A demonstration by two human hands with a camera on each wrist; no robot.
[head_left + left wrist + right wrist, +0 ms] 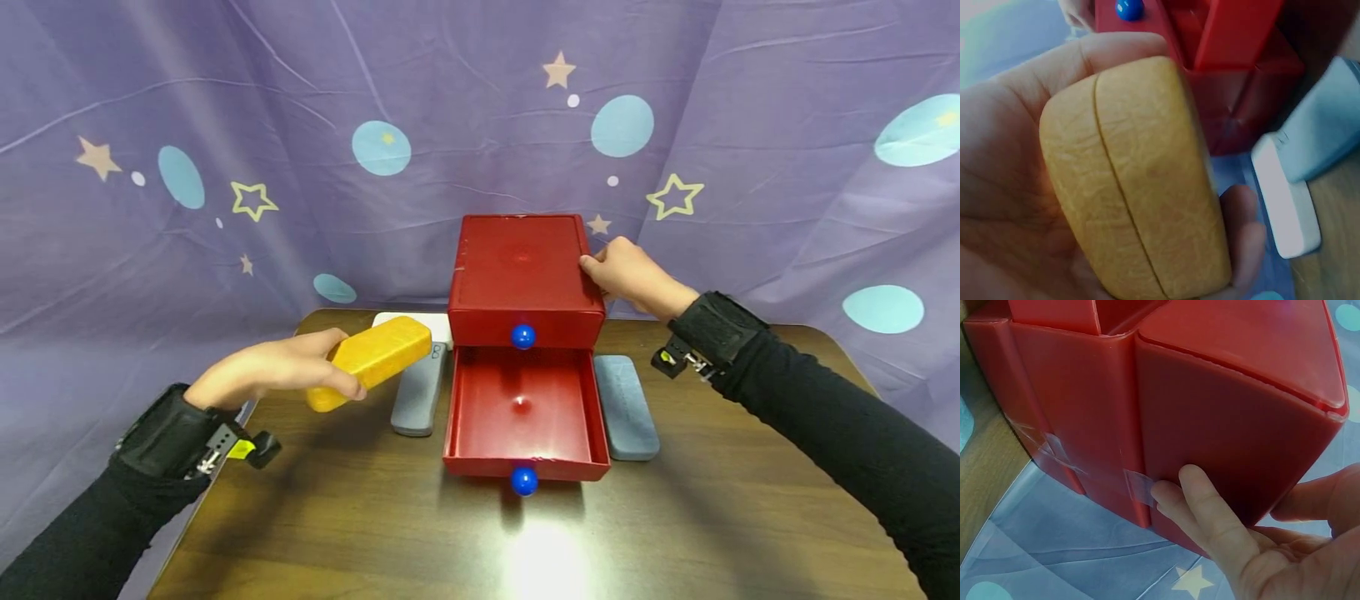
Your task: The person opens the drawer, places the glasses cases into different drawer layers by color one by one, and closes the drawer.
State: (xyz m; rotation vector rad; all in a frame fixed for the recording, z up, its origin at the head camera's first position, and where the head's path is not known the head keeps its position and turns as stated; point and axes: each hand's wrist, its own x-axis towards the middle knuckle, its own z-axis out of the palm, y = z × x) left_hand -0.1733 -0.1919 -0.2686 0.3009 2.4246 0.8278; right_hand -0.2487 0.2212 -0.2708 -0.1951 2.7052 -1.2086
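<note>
My left hand (292,367) grips an elongated yellow case (382,354) with rounded corners and holds it above the table, left of the drawer unit. A seam runs along the case (1141,181) in the left wrist view, its far side covered by the fingers. My right hand (630,271) rests against the upper right edge of the red drawer unit (517,258). There, in the right wrist view, straight fingers (1210,506) lie on the side wall, the thumb at the top edge. The lower drawer (491,425) is pulled out, with nothing in it; the upper one is closed.
Left of the unit, a grey case (418,396) lies partly over a white case (435,321). A blue-grey case (627,408) lies along its right side. Blue ball knobs (524,481) stick out in front. A purple patterned cloth (480,125) hangs behind the wooden table (360,517).
</note>
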